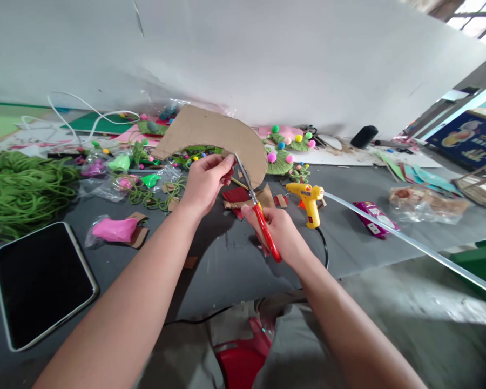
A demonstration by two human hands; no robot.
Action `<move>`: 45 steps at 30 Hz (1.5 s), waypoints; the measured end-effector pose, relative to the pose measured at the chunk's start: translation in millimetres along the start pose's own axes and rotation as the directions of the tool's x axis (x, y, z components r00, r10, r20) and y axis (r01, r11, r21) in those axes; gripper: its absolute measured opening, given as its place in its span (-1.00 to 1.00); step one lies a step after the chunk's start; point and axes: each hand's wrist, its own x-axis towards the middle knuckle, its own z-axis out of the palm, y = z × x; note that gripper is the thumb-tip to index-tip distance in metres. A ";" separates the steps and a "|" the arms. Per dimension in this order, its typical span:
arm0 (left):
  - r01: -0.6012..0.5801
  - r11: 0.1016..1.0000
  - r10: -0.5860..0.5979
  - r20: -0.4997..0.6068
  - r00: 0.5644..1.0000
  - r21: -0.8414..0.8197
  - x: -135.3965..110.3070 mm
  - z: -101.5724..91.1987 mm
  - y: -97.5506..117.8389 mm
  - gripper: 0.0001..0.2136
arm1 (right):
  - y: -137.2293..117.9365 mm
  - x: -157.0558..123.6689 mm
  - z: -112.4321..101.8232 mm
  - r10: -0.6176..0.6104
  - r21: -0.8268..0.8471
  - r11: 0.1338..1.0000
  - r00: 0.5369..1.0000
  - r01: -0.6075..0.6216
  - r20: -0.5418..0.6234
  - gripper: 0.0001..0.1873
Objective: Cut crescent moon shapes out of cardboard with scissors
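My left hand [206, 181] is closed on the lower edge of a curved piece of brown cardboard [210, 132], holding it up above the grey table [227, 259]. My right hand [281, 232] grips red-handled scissors [259, 216]; their blades point up and into the cardboard's inner edge, close to my left fingers. Small cardboard and dark red scraps [238, 197] lie on the table under the hands.
A yellow glue gun [308, 200] stands right of the scissors, its cord running to the table edge. A tablet [40, 283] lies at the near left, green cord [20, 186] behind it, pink clay in a bag [113, 229], pom-pom decorations [285, 148] at the back.
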 end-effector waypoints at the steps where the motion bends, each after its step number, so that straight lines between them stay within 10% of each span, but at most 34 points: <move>1: 0.004 1.000 -0.004 -0.003 1.000 0.005 -0.5 0.5 0.1 -0.76 | 0.4 0.0 1.0 -0.006 0.006 1.000 1.000 0.006 -0.004 -0.28; 18: -0.186 0.980 0.196 -0.188 0.962 0.072 14.5 -12.5 -5.7 -0.80 | -7.4 -9.6 3.3 -0.061 0.069 0.996 0.997 0.057 0.047 -0.38; 45: -0.099 0.991 0.106 -0.078 0.991 0.086 7.7 -11.2 6.2 -0.87 | -6.0 -9.6 5.1 -0.007 0.032 0.999 1.000 0.007 0.023 -0.38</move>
